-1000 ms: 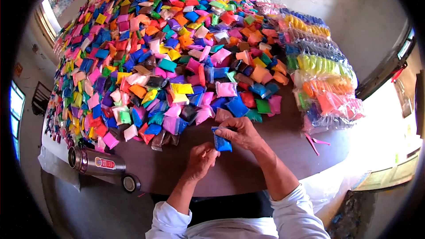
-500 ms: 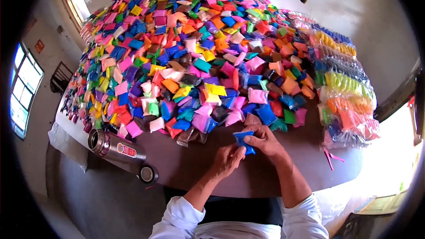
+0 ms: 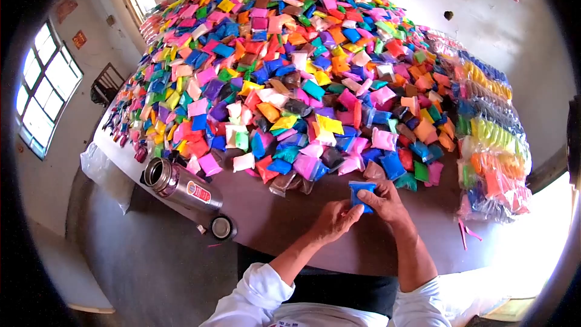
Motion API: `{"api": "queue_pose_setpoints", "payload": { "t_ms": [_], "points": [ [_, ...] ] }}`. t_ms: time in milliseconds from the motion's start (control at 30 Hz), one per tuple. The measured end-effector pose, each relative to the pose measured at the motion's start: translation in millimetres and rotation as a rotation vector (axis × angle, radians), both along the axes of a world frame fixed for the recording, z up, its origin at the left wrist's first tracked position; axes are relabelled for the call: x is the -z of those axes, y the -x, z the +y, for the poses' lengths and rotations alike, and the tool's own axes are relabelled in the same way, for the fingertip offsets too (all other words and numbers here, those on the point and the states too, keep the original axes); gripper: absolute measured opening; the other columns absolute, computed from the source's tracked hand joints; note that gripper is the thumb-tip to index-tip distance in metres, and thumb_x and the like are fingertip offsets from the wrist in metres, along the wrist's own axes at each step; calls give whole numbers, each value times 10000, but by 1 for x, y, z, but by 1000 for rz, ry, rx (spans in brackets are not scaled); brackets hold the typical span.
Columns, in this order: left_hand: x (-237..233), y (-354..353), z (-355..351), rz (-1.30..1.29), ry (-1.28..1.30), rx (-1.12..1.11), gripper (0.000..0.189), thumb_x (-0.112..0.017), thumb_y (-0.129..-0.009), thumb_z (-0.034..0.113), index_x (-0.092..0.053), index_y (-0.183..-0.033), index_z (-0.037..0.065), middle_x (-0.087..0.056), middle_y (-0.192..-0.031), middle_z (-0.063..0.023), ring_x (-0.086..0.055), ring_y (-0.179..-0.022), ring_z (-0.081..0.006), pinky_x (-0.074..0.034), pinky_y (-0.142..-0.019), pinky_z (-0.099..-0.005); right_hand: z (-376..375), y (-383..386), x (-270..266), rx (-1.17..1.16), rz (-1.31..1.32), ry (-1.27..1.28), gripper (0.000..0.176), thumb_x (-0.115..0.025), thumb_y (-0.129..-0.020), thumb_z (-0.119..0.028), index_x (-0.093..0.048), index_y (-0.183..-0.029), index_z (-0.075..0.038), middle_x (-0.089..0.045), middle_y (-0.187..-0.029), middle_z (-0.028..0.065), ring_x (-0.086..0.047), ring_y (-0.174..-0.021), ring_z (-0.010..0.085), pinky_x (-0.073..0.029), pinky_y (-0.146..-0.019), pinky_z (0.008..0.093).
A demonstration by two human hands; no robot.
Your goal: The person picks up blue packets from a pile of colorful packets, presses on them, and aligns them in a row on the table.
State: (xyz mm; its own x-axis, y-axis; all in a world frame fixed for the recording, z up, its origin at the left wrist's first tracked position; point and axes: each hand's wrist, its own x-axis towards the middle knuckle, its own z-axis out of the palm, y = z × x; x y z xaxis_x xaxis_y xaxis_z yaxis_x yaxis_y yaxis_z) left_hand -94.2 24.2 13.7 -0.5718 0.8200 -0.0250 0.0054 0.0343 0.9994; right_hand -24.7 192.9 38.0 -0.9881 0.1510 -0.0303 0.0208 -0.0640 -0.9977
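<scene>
Head view: a small blue packet (image 3: 361,192) was held up between both hands, above the near part of the brown tabletop (image 3: 272,224). The right hand (image 3: 387,204) pinched it from the right, the thumb lying across its face. The left hand (image 3: 334,219) was narrow too, its thumb and fingers closed at the near left corner of the packet; its fingers were partly hidden.

Just to the far side of the hands lay a brownish packet (image 3: 374,171), at the near edge of a great heap of small packets (image 3: 290,79) in pink, yellow, green, orange, blue and other colours. The heap covered most of the table's far and left parts. To its right were clear bags of coloured packets (image 3: 495,139), with a pink ribbon (image 3: 466,232) by their near end.

Left of the hands, a steel flask (image 3: 184,186) with an open mouth and a red label was near the table's edge, a round black-rimmed lid (image 3: 223,227) close by. Farther left hung a sheet of clear plastic (image 3: 108,175)
</scene>
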Motion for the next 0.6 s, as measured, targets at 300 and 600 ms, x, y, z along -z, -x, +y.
{"api": "queue_pose_setpoints", "payload": {
  "t_ms": [300, 600],
  "points": [
    [1, -1, 4, 181, 30, -23, 461, -520, -945, 465, -577, -760, 46, -517, -600, -21, -508, -540, -120, -388, -494, -298, 5, -2, 4, -28, -163, -23, 333, -720, -867, -288, -619, -1062, -37, -628, -917, -11, -557, -833, 98, -470, -731, 273],
    [5, 0, 1, 19, 13, -10, 474, -512, -947, 488, -554, -737, 64, -490, -587, 4, -480, -529, -94, -364, -480, -272, -3, -2, 10, 59, -167, 131, 274, -677, -892, -329, -620, -952, -67, -610, -810, -34, -534, -691, 77, -428, -586, 231]
  ]
}}
